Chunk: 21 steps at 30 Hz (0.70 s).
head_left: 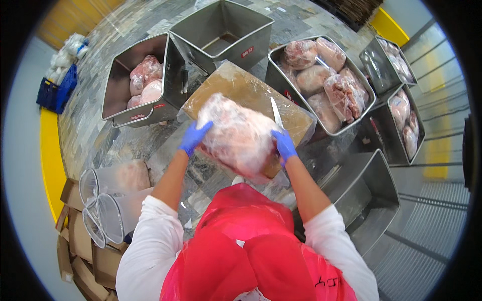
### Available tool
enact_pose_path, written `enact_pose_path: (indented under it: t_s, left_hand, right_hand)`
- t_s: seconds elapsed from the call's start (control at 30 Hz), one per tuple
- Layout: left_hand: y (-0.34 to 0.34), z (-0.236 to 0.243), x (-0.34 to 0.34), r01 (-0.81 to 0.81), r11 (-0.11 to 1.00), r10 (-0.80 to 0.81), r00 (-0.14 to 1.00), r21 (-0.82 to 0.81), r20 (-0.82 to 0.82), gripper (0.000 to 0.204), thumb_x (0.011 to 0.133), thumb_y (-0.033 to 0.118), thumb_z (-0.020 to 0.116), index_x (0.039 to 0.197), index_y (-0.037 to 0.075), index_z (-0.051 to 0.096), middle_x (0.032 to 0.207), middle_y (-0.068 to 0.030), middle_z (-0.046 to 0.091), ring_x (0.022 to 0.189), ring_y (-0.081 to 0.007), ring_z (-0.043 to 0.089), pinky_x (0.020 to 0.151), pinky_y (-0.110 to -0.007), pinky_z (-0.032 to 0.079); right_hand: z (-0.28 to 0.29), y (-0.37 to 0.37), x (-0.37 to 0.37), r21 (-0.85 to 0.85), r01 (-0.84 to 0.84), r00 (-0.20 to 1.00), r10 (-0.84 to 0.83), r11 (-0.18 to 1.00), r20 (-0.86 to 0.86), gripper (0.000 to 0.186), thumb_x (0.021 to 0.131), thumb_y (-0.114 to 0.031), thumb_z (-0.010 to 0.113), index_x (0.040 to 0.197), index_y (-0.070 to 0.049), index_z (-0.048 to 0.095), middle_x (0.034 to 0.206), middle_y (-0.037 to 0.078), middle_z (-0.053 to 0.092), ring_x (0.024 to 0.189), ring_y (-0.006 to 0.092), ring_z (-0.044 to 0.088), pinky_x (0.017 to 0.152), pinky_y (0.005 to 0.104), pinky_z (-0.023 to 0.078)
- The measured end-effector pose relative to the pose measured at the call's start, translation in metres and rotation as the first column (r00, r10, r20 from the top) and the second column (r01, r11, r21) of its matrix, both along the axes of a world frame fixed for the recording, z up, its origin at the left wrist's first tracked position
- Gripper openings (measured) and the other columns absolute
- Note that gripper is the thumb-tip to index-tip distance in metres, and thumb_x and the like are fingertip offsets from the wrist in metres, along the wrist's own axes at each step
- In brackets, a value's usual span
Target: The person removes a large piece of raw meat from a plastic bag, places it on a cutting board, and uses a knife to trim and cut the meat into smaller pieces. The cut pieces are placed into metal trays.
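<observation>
Between my two blue-gloved hands is a large pale pink block of meat point(238, 133), its surface frosty and slightly blurred. My left hand point(195, 137) grips its left side, and my right hand point(284, 145) is closed on its right end. The block is over a brown cardboard box point(221, 80) draped in clear plastic; whether it still touches the box I cannot tell. A knife point(275, 111) with a pale blade lies on the box top just beyond my right hand. Its handle end is hidden near that hand.
Around the box stand a metal bin point(111, 90) with some meat, an empty one point(226, 50), and a full one point(369, 103) of bagged meat. More bins point(389, 198) line the right. Clear cylindrical tubs point(95, 186) and cardboard pieces point(80, 236) lie at lower left.
</observation>
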<state>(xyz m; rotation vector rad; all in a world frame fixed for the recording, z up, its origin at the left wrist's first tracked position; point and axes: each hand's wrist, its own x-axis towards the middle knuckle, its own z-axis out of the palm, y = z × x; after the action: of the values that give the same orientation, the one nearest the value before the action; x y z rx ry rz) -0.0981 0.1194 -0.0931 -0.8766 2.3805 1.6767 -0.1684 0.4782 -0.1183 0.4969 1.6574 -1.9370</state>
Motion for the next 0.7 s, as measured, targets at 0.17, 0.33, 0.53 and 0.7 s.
enact_pose_path:
  t_s: [0.17, 0.33, 0.53, 0.7]
  left_hand:
    - [-0.052, 0.015, -0.062, 0.135, 0.976, -0.165, 0.971, -0.174, -0.171, 0.09, 0.088, 0.056, 0.074, 0.151, -0.002, 0.044, 0.138, -0.0245, 0.062, 0.123, -0.0328, 0.064, 0.104, -0.042, 0.049]
    - [-0.063, 0.021, -0.083, 0.134, 0.834, -0.141, 0.99, -0.536, 0.028, 0.09, 0.095, 0.061, 0.061, 0.16, 0.006, 0.032, 0.145, -0.0314, 0.053, 0.134, -0.0452, 0.052, 0.112, -0.047, 0.042]
    - [-0.042, 0.004, -0.084, 0.114, 0.753, -0.183, 0.982, -0.648, -0.04, 0.088, 0.096, 0.057, 0.06, 0.162, 0.008, 0.028, 0.155, -0.0286, 0.043, 0.138, -0.0433, 0.049, 0.114, -0.047, 0.041]
    - [-0.042, 0.042, -0.096, 0.237, 0.759, -0.171, 0.971, -0.606, 0.165, 0.084, 0.09, 0.057, 0.069, 0.151, 0.004, 0.044, 0.138, -0.0277, 0.061, 0.126, -0.0422, 0.06, 0.107, -0.047, 0.047]
  right_hand:
    - [0.0, -0.033, -0.046, 0.027, -0.044, 0.998, 0.043, 0.999, 0.055, 0.064, 0.095, -0.051, 0.064, 0.142, -0.007, 0.056, 0.12, 0.013, 0.066, 0.105, 0.0285, 0.062, 0.085, 0.0415, 0.051]
    - [-0.013, -0.009, -0.004, 0.953, -0.081, 0.862, 0.5, 0.291, -0.08, 0.055, 0.093, -0.046, 0.066, 0.131, -0.006, 0.059, 0.119, 0.023, 0.064, 0.103, 0.0407, 0.065, 0.089, 0.0495, 0.052]
    - [-0.091, 0.032, 0.014, 0.922, 0.038, 0.896, 0.394, 0.386, -0.202, 0.051, 0.084, -0.035, 0.08, 0.119, -0.006, 0.058, 0.114, 0.023, 0.061, 0.109, 0.0435, 0.061, 0.092, 0.0514, 0.051]
    - [-0.056, 0.041, 0.016, 0.949, 0.084, 0.889, 0.407, 0.303, -0.208, 0.062, 0.081, -0.038, 0.082, 0.129, -0.005, 0.061, 0.115, 0.022, 0.061, 0.111, 0.0409, 0.061, 0.097, 0.0504, 0.048]
